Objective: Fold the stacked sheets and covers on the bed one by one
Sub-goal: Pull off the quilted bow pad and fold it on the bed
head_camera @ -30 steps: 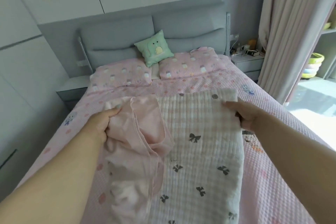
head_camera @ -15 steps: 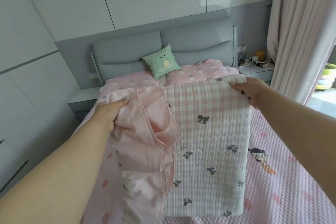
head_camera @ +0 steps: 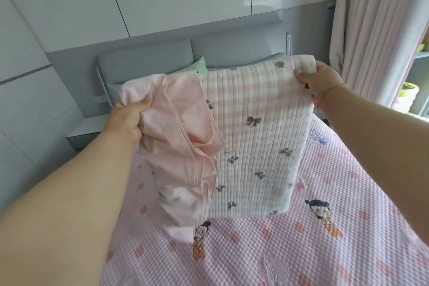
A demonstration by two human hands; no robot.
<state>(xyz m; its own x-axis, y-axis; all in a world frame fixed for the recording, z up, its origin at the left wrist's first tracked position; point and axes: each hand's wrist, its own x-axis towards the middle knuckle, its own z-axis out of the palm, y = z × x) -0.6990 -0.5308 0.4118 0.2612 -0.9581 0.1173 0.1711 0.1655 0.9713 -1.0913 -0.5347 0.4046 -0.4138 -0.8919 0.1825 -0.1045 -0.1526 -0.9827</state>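
Near, lower frame: bed [head_camera: 267, 251] with pink dotted bedspread, free landing area for a fold. Mid-frame, both arms out, quilted cover [head_camera: 253, 137] with bow print held up off the bed so it hangs flat under its own weight, lower edge just above the bedspread. Left hand [head_camera: 128, 121], centre-left: fingers curled tight on one top corner, with a bunched plain pink sheet [head_camera: 183, 146] caught in the same grip, likely picked up together. Right hand [head_camera: 321, 81], upper right: fingers pinching the other top corner, keeping the top edge taut. Far: green cushion [head_camera: 195, 68] peeks above the fabric, grey headboard [head_camera: 151, 58] behind.
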